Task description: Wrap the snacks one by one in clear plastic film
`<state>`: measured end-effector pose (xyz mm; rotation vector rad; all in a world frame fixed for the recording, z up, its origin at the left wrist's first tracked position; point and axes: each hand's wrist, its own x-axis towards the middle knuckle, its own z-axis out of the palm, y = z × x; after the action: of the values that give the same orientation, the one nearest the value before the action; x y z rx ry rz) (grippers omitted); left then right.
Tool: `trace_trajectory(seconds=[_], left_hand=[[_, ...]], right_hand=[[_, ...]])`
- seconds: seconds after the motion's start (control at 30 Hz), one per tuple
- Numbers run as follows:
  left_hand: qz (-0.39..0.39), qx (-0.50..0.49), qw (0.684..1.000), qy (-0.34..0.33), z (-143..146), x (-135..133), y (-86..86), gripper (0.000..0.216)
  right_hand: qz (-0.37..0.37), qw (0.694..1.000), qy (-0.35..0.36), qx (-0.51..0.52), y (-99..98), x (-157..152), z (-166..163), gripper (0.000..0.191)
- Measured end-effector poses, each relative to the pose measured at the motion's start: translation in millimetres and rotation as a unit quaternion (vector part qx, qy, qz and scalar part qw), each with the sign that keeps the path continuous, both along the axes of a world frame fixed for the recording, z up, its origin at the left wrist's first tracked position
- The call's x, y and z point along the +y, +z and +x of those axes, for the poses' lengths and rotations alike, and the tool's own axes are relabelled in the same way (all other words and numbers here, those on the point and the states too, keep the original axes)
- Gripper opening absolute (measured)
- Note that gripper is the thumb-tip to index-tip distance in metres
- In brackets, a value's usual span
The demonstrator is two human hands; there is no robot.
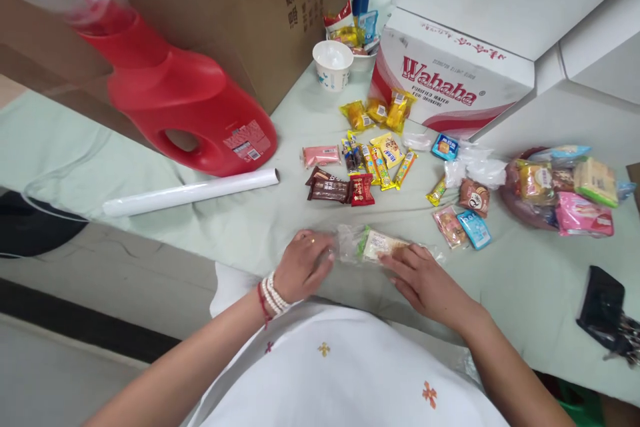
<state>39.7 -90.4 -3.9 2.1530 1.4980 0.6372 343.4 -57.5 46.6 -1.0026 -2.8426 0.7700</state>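
A clear plastic bag (373,245) with a pale wrapped snack inside lies on the pale green tablecloth (260,213) near the front edge. My left hand (303,267) is closed on the bag's left end, fingers pinched together. My right hand (425,280) lies on the bag's right part, fingers stretched and pressing it flat. Beads and a red cord circle my left wrist.
Several small wrapped snacks (370,163) lie scattered mid-table. A red detergent jug (185,103) and a white roll (190,193) are on the left. A Wahaha box (450,83), a paper cup (333,65), a bag of snacks (560,190) and a black pouch (603,307) are on the right.
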Motion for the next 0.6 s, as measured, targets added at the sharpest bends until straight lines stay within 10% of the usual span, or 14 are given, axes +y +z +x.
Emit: trace_trajectory(seconds=[0.13, 0.27, 0.43, 0.6], left_hand=[[-0.003, 0.074, 0.984, 0.164, 29, 11, -2.0, 0.052], [-0.007, 0.054, 0.987, 0.154, 34, 15, 10.5, 0.007], [-0.108, -0.149, 0.979, 0.084, 48, 12, 35.9, 0.015], [-0.107, -0.134, 0.985, 0.009, 91, 19, 29.8, 0.022]], right_hand=[[0.018, 0.998, -0.058, 0.018, -3.0, -9, 1, 0.057], [0.041, 0.996, -0.076, 0.006, -16.6, -14, 0, 0.05], [0.019, 0.996, -0.079, 0.022, -21.0, -15, -2, 0.057], [0.002, 0.994, -0.087, 0.068, -17.6, -16, -5, 0.046]])
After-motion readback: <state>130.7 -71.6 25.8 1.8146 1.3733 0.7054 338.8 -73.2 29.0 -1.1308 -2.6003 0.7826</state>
